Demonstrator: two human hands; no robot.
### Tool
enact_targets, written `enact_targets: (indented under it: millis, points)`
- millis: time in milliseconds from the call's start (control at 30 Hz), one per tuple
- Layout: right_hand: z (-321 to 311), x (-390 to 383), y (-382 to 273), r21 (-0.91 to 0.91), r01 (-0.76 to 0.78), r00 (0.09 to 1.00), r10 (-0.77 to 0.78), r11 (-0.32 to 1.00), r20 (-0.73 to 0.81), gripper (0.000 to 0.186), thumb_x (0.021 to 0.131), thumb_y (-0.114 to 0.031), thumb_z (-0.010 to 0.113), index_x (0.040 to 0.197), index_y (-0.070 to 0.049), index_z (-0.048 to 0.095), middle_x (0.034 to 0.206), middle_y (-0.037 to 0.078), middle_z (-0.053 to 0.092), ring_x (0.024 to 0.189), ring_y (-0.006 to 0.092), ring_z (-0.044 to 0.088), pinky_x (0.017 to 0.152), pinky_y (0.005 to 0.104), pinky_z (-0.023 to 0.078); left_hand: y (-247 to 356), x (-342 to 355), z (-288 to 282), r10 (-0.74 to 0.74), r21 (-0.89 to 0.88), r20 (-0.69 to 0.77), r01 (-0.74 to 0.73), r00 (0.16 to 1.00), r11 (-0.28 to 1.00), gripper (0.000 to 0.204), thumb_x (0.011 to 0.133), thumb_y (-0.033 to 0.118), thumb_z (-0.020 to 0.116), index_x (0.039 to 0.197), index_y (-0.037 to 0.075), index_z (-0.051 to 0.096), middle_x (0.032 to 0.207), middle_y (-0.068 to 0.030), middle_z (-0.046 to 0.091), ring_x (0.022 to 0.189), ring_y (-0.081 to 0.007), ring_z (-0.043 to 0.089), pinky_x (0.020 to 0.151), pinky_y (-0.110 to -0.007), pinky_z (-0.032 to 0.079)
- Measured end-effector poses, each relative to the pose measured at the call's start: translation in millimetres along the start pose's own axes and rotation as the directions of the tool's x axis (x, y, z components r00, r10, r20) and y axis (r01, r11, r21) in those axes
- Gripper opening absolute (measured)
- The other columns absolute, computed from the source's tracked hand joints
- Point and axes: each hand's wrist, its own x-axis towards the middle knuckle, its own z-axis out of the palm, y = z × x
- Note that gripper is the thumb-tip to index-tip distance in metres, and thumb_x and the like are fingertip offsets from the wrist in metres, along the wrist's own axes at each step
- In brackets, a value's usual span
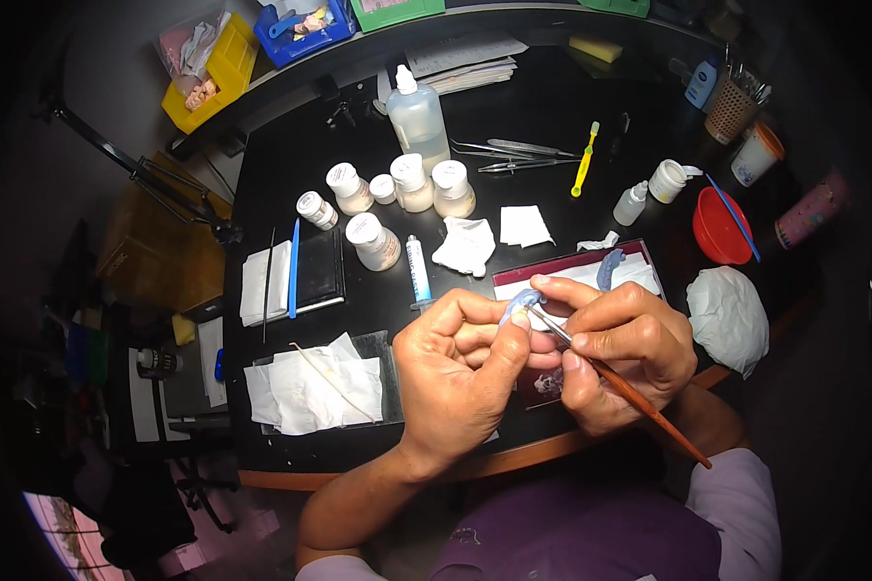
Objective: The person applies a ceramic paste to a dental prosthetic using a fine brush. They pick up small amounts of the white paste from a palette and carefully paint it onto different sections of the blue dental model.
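The left hand (pixel 470 363) pinches a blue piece (pixel 520 303) between thumb and fingers, above the black table (pixel 552 105). The right hand (pixel 635 344) has its fingers clamped on a brush (pixel 647 411), tip at the piece. Light strokes and a firm pinch should serve best.

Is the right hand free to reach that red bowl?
Probably not right away: the right hand grips a brown-handled tool, though little seems to stand between it and the red bowl.
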Motion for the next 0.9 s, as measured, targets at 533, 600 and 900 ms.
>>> enact_targets:
  millis: [533, 600, 900]
  points:
    - [0.1, -0.3, 0.7, -0.016, 0.024, 1.0, -0.024, 1.0, 0.017, 0.021, 0.076, 0.012, 0.061, 0.095, 0.004, 0.058, 0.084, 0.017, 0.062, 0.071, 0.0177, 0.065, 0.096, 0.0593, 0.061, -2.8, 0.0, 0.7, 0.04, 0.003, -0.004, -0.04, 0.999, 0.999, 0.011, 0.101, 0.003, 0.065, 0.103, -0.007, 0.06, 0.09, -0.0195, 0.076, 0.083, -0.0182, 0.077, 0.074, -0.026, 0.064]
    - [0.6, -0.8, 0.7, -0.022, 0.024, 1.0, -0.024, 0.999, 0.014, 0.021, 0.076, 0.012, 0.061, 0.095, 0.004, 0.058, 0.084, 0.017, 0.062, 0.072, 0.0183, 0.066, 0.096, 0.0592, 0.061, -3.5, -0.2, 0.3, 0.041, 0.002, -0.004, -0.041, 0.999, 0.999, 0.012, 0.101, 0.003, 0.066, 0.102, -0.007, 0.06, 0.09, -0.0194, 0.076, 0.083, -0.0181, 0.077, 0.073, -0.026, 0.064]
    - [2.0, -1.7, 0.2, -0.039, 0.021, 1.0, -0.02, 0.999, 0.006, 0.021, 0.075, 0.013, 0.061, 0.093, 0.004, 0.058, 0.084, 0.017, 0.063, 0.074, 0.0204, 0.068, 0.096, 0.0586, 0.062, -4.2, -0.2, 0.3, 0.053, -0.002, -0.004, -0.053, 0.999, 0.999, 0.013, 0.101, 0.004, 0.067, 0.102, -0.006, 0.06, 0.09, -0.0189, 0.076, 0.082, -0.0176, 0.077, 0.072, -0.025, 0.063]
